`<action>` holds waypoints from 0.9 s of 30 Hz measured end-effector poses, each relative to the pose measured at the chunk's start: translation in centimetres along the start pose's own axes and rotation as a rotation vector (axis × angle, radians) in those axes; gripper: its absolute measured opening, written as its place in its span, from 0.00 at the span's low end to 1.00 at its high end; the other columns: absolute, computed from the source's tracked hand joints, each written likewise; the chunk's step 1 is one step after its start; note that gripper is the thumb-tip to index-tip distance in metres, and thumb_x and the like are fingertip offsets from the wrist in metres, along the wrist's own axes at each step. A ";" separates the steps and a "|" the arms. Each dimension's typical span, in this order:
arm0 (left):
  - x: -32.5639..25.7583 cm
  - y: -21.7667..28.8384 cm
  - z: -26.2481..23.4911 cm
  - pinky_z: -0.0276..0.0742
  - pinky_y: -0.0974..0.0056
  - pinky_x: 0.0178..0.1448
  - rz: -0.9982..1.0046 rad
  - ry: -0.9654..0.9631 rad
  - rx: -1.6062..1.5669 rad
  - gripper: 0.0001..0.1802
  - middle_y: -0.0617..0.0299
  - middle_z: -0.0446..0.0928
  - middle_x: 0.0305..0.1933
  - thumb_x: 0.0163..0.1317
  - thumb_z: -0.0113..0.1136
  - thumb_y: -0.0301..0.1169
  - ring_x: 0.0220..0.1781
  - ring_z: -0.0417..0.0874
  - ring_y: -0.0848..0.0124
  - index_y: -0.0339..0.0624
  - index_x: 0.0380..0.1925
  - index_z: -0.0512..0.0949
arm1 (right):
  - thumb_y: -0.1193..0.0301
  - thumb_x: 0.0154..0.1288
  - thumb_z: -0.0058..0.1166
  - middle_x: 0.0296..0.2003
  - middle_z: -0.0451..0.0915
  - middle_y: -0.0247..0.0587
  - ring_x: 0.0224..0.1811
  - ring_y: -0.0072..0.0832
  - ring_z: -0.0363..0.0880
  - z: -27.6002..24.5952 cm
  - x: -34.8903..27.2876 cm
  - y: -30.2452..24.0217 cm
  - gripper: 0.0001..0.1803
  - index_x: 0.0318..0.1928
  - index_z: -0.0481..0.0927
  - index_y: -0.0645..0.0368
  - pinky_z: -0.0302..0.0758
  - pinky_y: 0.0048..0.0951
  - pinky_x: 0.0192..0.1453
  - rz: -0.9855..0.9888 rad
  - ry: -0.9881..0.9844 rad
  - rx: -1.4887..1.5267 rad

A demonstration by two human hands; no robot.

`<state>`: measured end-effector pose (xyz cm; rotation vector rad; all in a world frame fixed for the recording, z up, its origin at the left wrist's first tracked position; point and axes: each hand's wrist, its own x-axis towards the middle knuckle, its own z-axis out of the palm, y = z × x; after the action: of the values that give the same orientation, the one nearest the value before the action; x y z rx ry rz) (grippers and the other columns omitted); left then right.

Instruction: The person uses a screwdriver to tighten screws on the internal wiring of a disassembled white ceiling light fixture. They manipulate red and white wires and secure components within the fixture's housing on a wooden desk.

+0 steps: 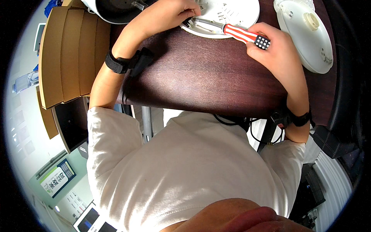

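Note:
My right hand (272,42) is wrapped round the handle of a screwdriver (240,33), red-and-white striped with a star-patterned end. Its metal shaft points left across the near rim of a round white plastic plate-like base (253,11), toward my left hand (170,13). The fingers of that hand are pinched together by the shaft's tip, over the base's left edge. A small dark part (188,22) shows just under them; whether they grip it or something else is hidden. Slots and small raised details mark the face of the base.
A white oval cover (303,38) with a cream round knob lies at the right of the dark wooden table (193,77). A dark bowl-like vessel with a white rim (116,9) stands at the upper left. Left of the table is a brown cardboard box (69,58).

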<state>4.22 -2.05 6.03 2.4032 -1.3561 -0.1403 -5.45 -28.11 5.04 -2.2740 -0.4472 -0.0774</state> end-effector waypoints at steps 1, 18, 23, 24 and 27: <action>-0.1 -0.1 0.2 0.74 0.61 0.45 0.015 0.020 0.019 0.07 0.53 0.77 0.35 0.59 0.56 0.24 0.40 0.79 0.59 0.34 0.37 0.78 | 0.69 0.50 0.60 0.20 0.77 0.47 0.19 0.34 0.76 0.1 0.0 -0.1 0.11 0.33 0.79 0.62 0.71 0.30 0.26 0.006 0.001 0.031; -1.7 1.9 -1.8 0.72 0.56 0.46 -0.122 0.082 0.322 0.07 0.49 0.76 0.36 0.58 0.58 0.28 0.39 0.76 0.53 0.35 0.34 0.77 | 0.71 0.50 0.59 0.23 0.77 0.50 0.21 0.38 0.77 0.6 0.7 -0.6 0.11 0.34 0.78 0.63 0.72 0.31 0.28 -0.003 0.005 0.064; -1.8 0.8 -1.9 0.72 0.58 0.47 -0.074 0.024 0.347 0.07 0.52 0.77 0.34 0.59 0.58 0.29 0.39 0.76 0.57 0.36 0.32 0.79 | 0.71 0.50 0.59 0.26 0.78 0.50 0.24 0.42 0.78 0.5 0.8 -0.6 0.11 0.34 0.78 0.63 0.74 0.33 0.31 -0.061 0.025 0.007; -1.8 1.3 -2.1 0.71 0.58 0.48 -0.122 0.031 0.315 0.07 0.51 0.77 0.34 0.57 0.59 0.29 0.40 0.76 0.56 0.35 0.30 0.78 | 0.71 0.50 0.59 0.26 0.78 0.49 0.25 0.42 0.78 0.5 0.9 -0.5 0.11 0.34 0.78 0.63 0.74 0.33 0.31 -0.075 0.029 -0.011; -1.2 3.3 -3.0 0.70 0.58 0.51 -0.203 0.044 0.242 0.07 0.48 0.76 0.32 0.54 0.60 0.29 0.42 0.75 0.53 0.35 0.27 0.78 | 0.71 0.49 0.59 0.28 0.78 0.49 0.28 0.44 0.79 0.6 1.1 0.0 0.11 0.34 0.78 0.62 0.74 0.35 0.33 -0.094 0.038 -0.061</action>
<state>1.75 -1.77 9.86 2.7262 -1.1650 0.0250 -4.53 -27.35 4.88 -2.3063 -0.5389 -0.1835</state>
